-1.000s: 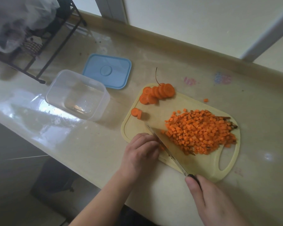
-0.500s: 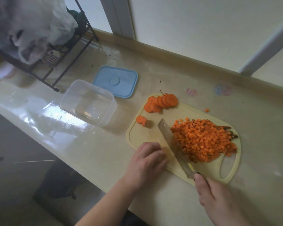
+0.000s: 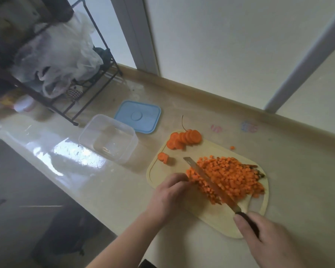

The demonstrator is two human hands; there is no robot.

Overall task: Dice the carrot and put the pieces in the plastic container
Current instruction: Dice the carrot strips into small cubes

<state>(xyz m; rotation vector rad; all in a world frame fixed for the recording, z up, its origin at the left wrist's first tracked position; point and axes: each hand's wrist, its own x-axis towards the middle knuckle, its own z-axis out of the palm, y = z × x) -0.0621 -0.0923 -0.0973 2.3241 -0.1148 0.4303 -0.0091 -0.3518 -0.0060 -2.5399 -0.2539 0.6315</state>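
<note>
At the near edge of the cutting board [image 3: 217, 219], the left hand [image 3: 170, 194] lies cupped against the left flank of the heap of diced carrot [image 3: 228, 178], fingers curled and pressing on the cubes, gripping nothing. The right hand [image 3: 263, 240] is closed around the dark handle of the knife [image 3: 211, 183], whose blade lies slantwise through the heap, tip pointing away toward the far left.

The step in hand looks like gathering the dice between blade and palm for lifting. To do it well, the blade should stay low and nearly flat to the board, edge turned away from the left fingers, and the two should squeeze gently so cubes do not spill off the ends.

Further out, a fanned row of carrot slices [image 3: 184, 140] and two more slices [image 3: 163, 158] sit uncut on the far left of the board; one stray cube [image 3: 232, 147] lies on the counter [image 3: 298, 171]. The plastic container [image 3: 108, 139] stands empty just left of the board, its blue lid [image 3: 137, 117] behind it.
</note>
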